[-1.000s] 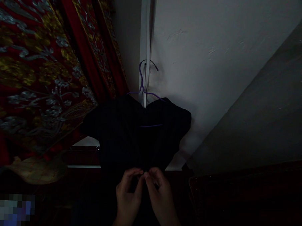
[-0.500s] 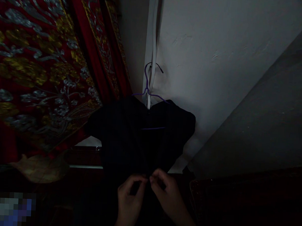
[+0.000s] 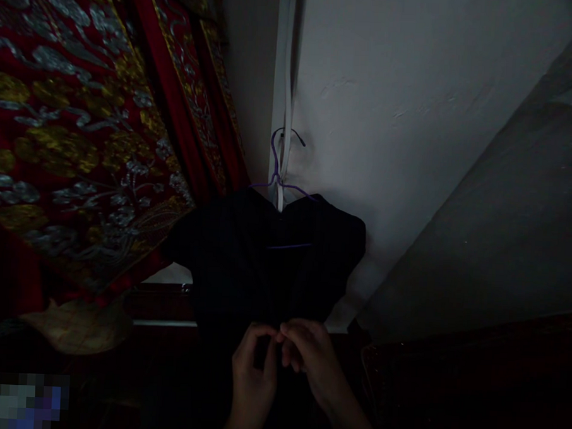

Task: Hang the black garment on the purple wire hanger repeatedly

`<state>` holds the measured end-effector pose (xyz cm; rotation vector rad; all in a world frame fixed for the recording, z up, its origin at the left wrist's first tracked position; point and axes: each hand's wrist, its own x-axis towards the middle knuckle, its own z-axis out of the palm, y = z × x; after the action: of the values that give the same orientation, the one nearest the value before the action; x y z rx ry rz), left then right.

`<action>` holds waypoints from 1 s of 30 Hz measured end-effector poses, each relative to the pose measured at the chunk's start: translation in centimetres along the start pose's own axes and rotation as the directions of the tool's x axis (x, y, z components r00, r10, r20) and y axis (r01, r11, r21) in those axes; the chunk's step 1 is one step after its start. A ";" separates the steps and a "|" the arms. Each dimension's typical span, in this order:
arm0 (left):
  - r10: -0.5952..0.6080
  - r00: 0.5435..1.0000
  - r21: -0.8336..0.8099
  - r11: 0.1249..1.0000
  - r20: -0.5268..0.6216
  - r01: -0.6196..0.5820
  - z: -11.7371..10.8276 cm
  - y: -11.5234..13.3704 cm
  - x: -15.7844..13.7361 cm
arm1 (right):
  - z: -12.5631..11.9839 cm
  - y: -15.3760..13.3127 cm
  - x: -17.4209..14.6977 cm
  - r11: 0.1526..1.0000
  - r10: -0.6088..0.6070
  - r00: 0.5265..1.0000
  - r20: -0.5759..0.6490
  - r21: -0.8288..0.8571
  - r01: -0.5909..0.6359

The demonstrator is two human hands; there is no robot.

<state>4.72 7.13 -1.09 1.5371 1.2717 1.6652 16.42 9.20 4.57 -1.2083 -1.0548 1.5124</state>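
Note:
A dark short-sleeved garment (image 3: 227,262) with a V-shaped neck opening hangs on a purple hanger (image 3: 291,188). At the bottom of the V, my left hand (image 3: 256,377) pinches the garment's front edge between thumb and forefinger. My right hand (image 3: 312,361) meets it there, with thumb and forefinger closed on the other front edge and the remaining fingers curled. The fingertips of both hands touch or nearly touch. Any small fastener between them is too dark to make out.
Left of the garment hangs a red cloth (image 3: 80,142) with gold and silver embroidery. A white cord (image 3: 289,75) runs down the pale wall (image 3: 391,67) to the hanger's hook. A light checked cloth item (image 3: 82,329) sits low on the left. Dark furniture (image 3: 473,374) stands lower right.
My hands have come closer together at the front edges. The fingers of my right hand have shifted over toward the left fingertips. The view has tilted slightly.

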 end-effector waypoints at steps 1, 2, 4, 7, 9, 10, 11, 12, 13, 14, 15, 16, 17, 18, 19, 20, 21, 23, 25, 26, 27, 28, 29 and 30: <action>-0.006 1.000 0.009 1.000 0.002 0.006 0.1 -0.1 0.1 | 0.0 -0.7 0.3 1.000 -0.009 1.000 -0.012 0.020 0.009; -0.010 1.000 0.022 1.000 0.003 0.010 0.3 -0.2 0.2 | 0.1 -1.6 0.8 0.999 -0.025 0.999 -0.033 0.040 0.027; -0.009 1.000 0.061 0.998 0.007 0.009 0.6 -0.5 0.1 | 0.1 -3.9 2.0 0.993 -0.085 0.992 -0.089 0.078 0.092; 0.004 0.999 0.113 0.994 0.039 -0.009 1.2 -1.0 -0.2 | 0.5 -8.6 4.0 0.963 -0.227 0.962 -0.149 0.114 0.244; 0.022 0.998 0.126 0.992 0.058 -0.029 1.5 -1.2 -0.2 | 0.9 -11.6 5.1 0.933 -0.320 0.936 -0.148 0.124 0.339; 0.030 0.998 0.130 0.991 0.060 -0.038 1.5 -1.2 -0.2 | 1.2 -12.9 5.4 0.919 -0.357 0.923 -0.142 0.124 0.374; 0.036 0.998 0.135 0.990 0.056 -0.043 1.6 -1.3 -0.2 | 1.4 -13.8 5.6 0.908 -0.385 0.914 -0.131 0.122 0.400; 0.039 0.998 0.138 0.989 0.050 -0.046 1.6 -1.4 -0.2 | 1.6 -14.5 5.7 0.902 -0.402 0.908 -0.120 0.117 0.415; 0.040 0.998 0.141 0.989 0.048 -0.047 1.5 -1.5 -0.2 | 1.8 -14.8 5.6 0.900 -0.410 0.906 -0.109 0.112 0.421; 0.038 0.998 0.143 0.989 0.049 -0.045 1.5 -1.6 -0.1 | 1.9 -14.8 5.4 0.902 -0.410 0.907 -0.097 0.106 0.419; 0.033 0.998 0.144 0.989 0.054 -0.040 1.4 -1.7 -0.1 | 1.9 -14.7 5.1 0.905 -0.407 0.909 -0.086 0.099 0.415; 0.024 0.998 0.143 0.989 0.060 -0.033 1.3 -1.7 -0.1 | 1.9 -14.3 4.7 0.907 -0.405 0.911 -0.076 0.093 0.411; 0.015 0.998 0.144 0.989 0.064 -0.024 1.1 -1.6 0.1 | 1.9 -13.9 4.4 0.908 -0.405 0.912 -0.066 0.087 0.409; 0.011 0.998 0.146 0.989 0.067 -0.021 0.9 -1.3 0.4 | 1.8 -13.4 4.1 0.908 -0.408 0.911 -0.056 0.080 0.411; 0.019 0.998 0.147 0.989 0.065 -0.028 0.7 -0.8 1.0 | 1.7 -13.0 3.8 0.907 -0.413 0.910 -0.045 0.071 0.415; 0.044 0.997 0.146 0.988 0.061 -0.053 0.4 -0.1 1.7 | 1.6 -12.7 3.6 0.905 -0.419 0.907 -0.033 0.059 0.420; 0.091 0.994 0.145 0.985 0.055 -0.099 0.0 1.0 2.8 | 1.5 -12.5 3.4 0.903 -0.427 0.904 -0.020 0.046 0.428; 0.232 0.972 0.141 0.962 0.040 -0.235 -0.8 3.6 5.5 | 1.4 -12.4 3.1 0.894 -0.448 0.894 0.010 0.008 0.448; 0.374 0.927 0.158 0.914 0.024 -0.373 -1.6 6.6 8.8 | 1.4 -12.7 2.8 0.878 -0.475 0.879 0.041 -0.034 0.477; 0.421 0.907 0.168 0.893 0.021 -0.418 -1.9 8.1 10.5 | 1.4 -13.0 2.5 0.868 -0.490 0.870 0.053 -0.057 0.493; 0.453 0.891 0.174 0.875 0.037 -0.452 -2.1 9.4 12.0 | 1.4 -13.3 2.3 0.856 -0.507 0.860 0.059 -0.078 0.510; 0.474 0.875 0.185 0.856 0.094 -0.483 -2.2 10.4 13.3 | 1.4 -13.7 2.1 0.843 -0.526 0.848 0.062 -0.096 0.530; 0.491 0.857 0.192 0.836 0.159 -0.514 -2.2 11.3 14.4 | 1.4 -14.1 2.0 0.827 -0.547 0.835 0.060 -0.111 0.551; 0.510 0.840 0.202 0.817 0.185 -0.541 -2.1 12.0 15.2 | 1.4 -14.4 1.9 0.811 -0.569 0.820 0.057 -0.124 0.571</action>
<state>2.08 14.84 16.57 2.2733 1.0737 1.7373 16.79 14.26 18.30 -0.8499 -1.4005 0.9887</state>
